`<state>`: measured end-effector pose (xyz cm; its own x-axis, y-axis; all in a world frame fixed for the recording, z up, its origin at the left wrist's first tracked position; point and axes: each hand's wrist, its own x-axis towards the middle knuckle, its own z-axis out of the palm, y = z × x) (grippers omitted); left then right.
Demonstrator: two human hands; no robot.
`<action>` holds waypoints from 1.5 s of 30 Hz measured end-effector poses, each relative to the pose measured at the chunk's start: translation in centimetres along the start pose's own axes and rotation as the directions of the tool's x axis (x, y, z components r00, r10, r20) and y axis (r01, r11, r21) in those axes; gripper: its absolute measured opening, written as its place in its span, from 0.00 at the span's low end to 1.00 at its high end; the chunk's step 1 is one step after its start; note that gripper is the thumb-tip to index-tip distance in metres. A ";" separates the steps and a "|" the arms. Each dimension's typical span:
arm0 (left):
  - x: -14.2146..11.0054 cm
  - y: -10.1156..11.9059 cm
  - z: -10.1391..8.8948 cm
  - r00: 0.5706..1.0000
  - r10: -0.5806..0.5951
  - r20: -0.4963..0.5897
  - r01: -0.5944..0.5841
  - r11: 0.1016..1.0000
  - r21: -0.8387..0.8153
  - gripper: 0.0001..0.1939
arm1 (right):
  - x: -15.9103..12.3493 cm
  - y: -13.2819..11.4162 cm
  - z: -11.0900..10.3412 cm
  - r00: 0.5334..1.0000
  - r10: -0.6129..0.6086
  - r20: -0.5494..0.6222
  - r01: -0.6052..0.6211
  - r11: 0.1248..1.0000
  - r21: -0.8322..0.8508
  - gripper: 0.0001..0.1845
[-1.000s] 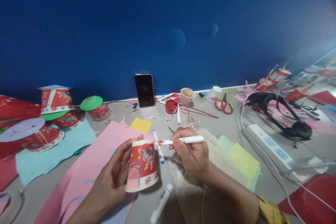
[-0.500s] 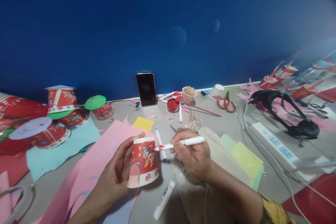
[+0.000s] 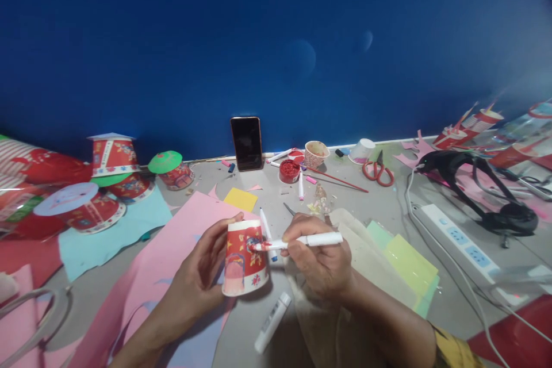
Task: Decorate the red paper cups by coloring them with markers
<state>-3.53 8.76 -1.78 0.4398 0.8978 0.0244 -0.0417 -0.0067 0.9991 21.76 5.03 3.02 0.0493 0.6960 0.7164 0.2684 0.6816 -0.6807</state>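
My left hand (image 3: 200, 276) is wrapped round a red patterned paper cup (image 3: 245, 259), held upside down with its wide rim low. An arch outline with a pinkish fill shows on the cup's lower left side. In my right hand (image 3: 319, 256) is a white marker pen (image 3: 321, 239), pinched between thumb and fingers. Its red-smeared tip meets the cup's printed figure, or is very close to it. Just behind the cup lies a second white marker (image 3: 264, 224) with a blue end. A white glue stick (image 3: 273, 322) rests on the table near my hands.
Pink paper (image 3: 190, 213) lies under my left arm, yellow and green sheets (image 3: 409, 261) to the right. Decorated cups (image 3: 92, 207) stand at left. Toward the wall are a phone (image 3: 246, 144), red paint pot (image 3: 288, 171) and scissors (image 3: 378, 171). A power strip (image 3: 459, 238) and black headset (image 3: 474, 190) sit right.
The view has shifted slightly, so most things sit further right in the picture. The marker's tip has come closer to the cup's front. Both hands keep their hold.
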 end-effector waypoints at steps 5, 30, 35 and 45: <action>0.0 0.7 0.3 1.000 0.028 -0.001 -0.028 0.998 0.049 0.45 | 0.3 -0.3 0.5 0.999 -0.046 0.023 0.046 0.999 -0.015 0.09; -0.8 0.8 1.4 0.989 -0.077 -0.126 0.073 0.997 -0.034 0.52 | -0.1 0.4 -0.7 0.974 0.218 -0.054 -0.221 0.974 -0.047 0.10; -0.8 0.5 0.9 0.989 -0.085 -0.123 0.082 0.996 -0.029 0.53 | 0.2 0.3 -0.6 0.947 0.298 -0.123 -0.295 0.955 0.039 0.10; -0.7 0.7 0.8 0.977 -0.176 -0.123 0.170 0.984 -0.059 0.52 | -0.2 1.2 -0.2 0.921 0.382 -0.076 -0.365 0.915 0.173 0.18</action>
<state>-3.13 7.76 -1.09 0.3262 0.9323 -0.1561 -0.0198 0.1718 0.9849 22.30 5.66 2.16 0.2212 0.8843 0.4111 0.0610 0.4082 -0.9109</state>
